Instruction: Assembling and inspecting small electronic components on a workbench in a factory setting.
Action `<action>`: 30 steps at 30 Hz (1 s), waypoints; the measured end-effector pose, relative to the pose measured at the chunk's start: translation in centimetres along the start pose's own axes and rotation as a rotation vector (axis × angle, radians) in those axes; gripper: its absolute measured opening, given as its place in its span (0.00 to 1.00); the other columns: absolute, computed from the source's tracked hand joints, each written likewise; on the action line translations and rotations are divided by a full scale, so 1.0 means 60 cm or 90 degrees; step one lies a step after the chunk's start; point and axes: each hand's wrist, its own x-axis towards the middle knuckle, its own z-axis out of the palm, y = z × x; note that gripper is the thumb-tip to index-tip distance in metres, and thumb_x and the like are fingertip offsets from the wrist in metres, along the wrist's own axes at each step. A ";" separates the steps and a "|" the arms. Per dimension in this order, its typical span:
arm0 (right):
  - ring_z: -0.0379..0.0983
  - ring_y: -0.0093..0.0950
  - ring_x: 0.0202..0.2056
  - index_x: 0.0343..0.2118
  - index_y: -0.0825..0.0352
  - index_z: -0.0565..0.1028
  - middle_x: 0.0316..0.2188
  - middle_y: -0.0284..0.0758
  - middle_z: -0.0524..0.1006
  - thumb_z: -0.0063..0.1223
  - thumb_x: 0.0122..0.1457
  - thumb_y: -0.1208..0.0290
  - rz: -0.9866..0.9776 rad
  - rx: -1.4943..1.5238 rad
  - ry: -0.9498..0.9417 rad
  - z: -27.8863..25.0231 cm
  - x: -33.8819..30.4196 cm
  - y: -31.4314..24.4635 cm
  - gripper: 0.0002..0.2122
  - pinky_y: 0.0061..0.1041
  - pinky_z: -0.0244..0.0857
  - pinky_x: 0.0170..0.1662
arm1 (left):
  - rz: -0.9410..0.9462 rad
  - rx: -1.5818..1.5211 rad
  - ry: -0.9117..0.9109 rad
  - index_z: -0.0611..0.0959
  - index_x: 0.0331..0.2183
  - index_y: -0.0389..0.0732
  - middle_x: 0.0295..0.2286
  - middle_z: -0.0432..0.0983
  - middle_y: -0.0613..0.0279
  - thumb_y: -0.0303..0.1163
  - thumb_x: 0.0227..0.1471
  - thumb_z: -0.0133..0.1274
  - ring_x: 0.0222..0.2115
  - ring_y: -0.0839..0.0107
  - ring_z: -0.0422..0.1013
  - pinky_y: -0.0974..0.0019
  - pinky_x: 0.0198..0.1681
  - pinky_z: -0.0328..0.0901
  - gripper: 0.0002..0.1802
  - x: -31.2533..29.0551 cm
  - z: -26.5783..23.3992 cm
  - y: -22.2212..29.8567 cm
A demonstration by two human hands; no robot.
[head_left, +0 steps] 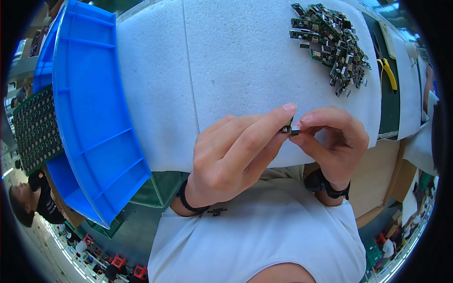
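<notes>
Over the near part of a white foam sheet (236,56), my two hands meet at a small piece. My left hand (240,153) pinches a small circuit board (285,128), mostly covered by its fingers. Thumb and forefinger of my right hand (332,144) close on a small silvery metal connector (295,128) at the board's edge. Whether the connector is joined to the board I cannot tell. Farther off to the right lies a loose heap of small green circuit boards (337,45) with metal connectors.
On the left stands a blue plastic bin (94,94), with a green panel of many boards (37,127) beyond it. Yellow-handled pliers (389,74) lie right of the foam. A cardboard box (377,179) sits near my right arm; a person (35,198) is at the far left.
</notes>
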 end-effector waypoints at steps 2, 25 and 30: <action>0.79 0.24 0.29 0.37 0.72 0.79 0.32 0.39 0.81 0.65 0.46 0.88 0.001 0.003 -0.002 0.001 0.000 0.000 0.13 0.18 0.73 0.30 | 0.003 0.003 0.000 0.81 0.43 0.30 0.34 0.82 0.50 0.12 0.37 0.65 0.24 0.67 0.77 0.72 0.24 0.71 0.26 0.000 -0.001 0.000; 0.79 0.23 0.28 0.37 0.73 0.78 0.30 0.41 0.81 0.66 0.44 0.89 -0.018 0.064 -0.024 -0.008 -0.003 0.002 0.15 0.18 0.71 0.29 | 0.035 -0.081 -0.013 0.79 0.41 0.27 0.36 0.82 0.46 0.11 0.34 0.66 0.21 0.69 0.76 0.72 0.22 0.69 0.26 0.002 -0.008 -0.004; 0.78 0.23 0.27 0.37 0.72 0.78 0.30 0.40 0.81 0.70 0.42 0.86 -0.028 0.013 -0.032 -0.007 -0.001 -0.001 0.17 0.18 0.70 0.27 | 0.051 -0.082 -0.011 0.79 0.41 0.28 0.36 0.82 0.47 0.12 0.35 0.66 0.20 0.69 0.75 0.72 0.22 0.69 0.26 0.000 -0.005 -0.007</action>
